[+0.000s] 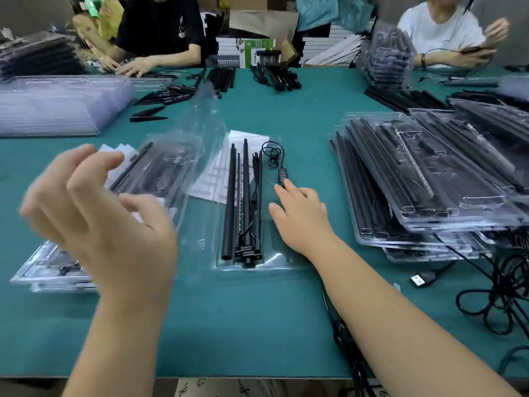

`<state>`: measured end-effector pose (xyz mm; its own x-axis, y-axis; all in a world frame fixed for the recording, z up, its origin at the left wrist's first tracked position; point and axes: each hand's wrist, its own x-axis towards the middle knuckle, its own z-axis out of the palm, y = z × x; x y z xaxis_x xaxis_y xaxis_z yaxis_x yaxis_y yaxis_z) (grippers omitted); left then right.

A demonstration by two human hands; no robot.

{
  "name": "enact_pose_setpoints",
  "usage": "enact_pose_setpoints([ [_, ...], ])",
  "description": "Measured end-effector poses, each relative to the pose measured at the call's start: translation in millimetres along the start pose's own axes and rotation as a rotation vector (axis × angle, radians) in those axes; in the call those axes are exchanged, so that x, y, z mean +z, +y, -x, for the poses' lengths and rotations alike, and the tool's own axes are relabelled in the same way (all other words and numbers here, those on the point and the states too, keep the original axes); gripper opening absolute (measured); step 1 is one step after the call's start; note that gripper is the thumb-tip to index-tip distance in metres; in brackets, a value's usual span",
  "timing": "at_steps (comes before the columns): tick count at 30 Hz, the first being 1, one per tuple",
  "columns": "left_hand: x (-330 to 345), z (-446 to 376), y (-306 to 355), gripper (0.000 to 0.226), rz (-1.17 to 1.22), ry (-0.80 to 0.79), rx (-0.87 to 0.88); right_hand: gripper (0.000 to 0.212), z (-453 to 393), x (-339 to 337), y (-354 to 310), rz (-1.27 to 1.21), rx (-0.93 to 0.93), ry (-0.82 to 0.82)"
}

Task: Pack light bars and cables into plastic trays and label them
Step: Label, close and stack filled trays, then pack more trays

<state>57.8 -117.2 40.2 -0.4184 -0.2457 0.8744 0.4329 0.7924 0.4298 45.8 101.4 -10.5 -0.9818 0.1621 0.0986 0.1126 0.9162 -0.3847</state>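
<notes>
An open tray (274, 262) lies at the centre of the table (257, 325), with light bars (232, 202) in its left half, a cable (273, 156) at its far right, and the right hand (300, 216) resting in it. Left of it a lifted clear lid (197, 156) stands over a filled tray (57, 270), with the left hand (97, 213) raised nearer. A stack of packed trays (429, 181) sits to the right, loose cables (501, 296) near it, and two people sit at the far edge.

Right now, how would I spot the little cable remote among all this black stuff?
Find the green table, then the clear tray at its centre. The remote lies right of the light bars there, at the right hand's fingertips; it alone has buttons and a thin coiled cable.
</notes>
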Motion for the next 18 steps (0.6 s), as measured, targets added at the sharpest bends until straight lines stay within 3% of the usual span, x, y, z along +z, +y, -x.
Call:
enact_pose_setpoints([
  [3, -16, -25, -21, 0.047, -0.318, -0.447, -0.058, 0.049, 1, -7, 2, -0.17, 0.011, 0.053],
  [6, -8, -37, -16, 0.059, -0.474, -0.974, 0.239, 0.047, 1, -12, 2, -0.447, 0.052, 0.097],
  [8, 3, -43, -9, 0.062, -0.456, -1.208, 0.279, 0.045, 3, -18, 1, -0.585, 0.099, 0.155],
  [11, 27, -47, -1, 0.062, -0.54, -1.378, 0.06, 0.048, 9, -29, 2, -0.53, 0.187, 0.082],
  [14, 57, -45, 18, 0.045, -0.688, -1.307, -0.062, 0.041, 17, -38, -2, -0.338, 0.28, -0.104],
  [16, 76, -36, 30, 0.053, -0.798, -1.231, 0.033, 0.014, 21, -43, -4, -0.149, 0.279, -0.143],
  [18, 89, -19, 37, 0.06, -0.675, -1.201, 0.247, 0.016, 26, -50, -6, -0.002, 0.272, -0.199],
])
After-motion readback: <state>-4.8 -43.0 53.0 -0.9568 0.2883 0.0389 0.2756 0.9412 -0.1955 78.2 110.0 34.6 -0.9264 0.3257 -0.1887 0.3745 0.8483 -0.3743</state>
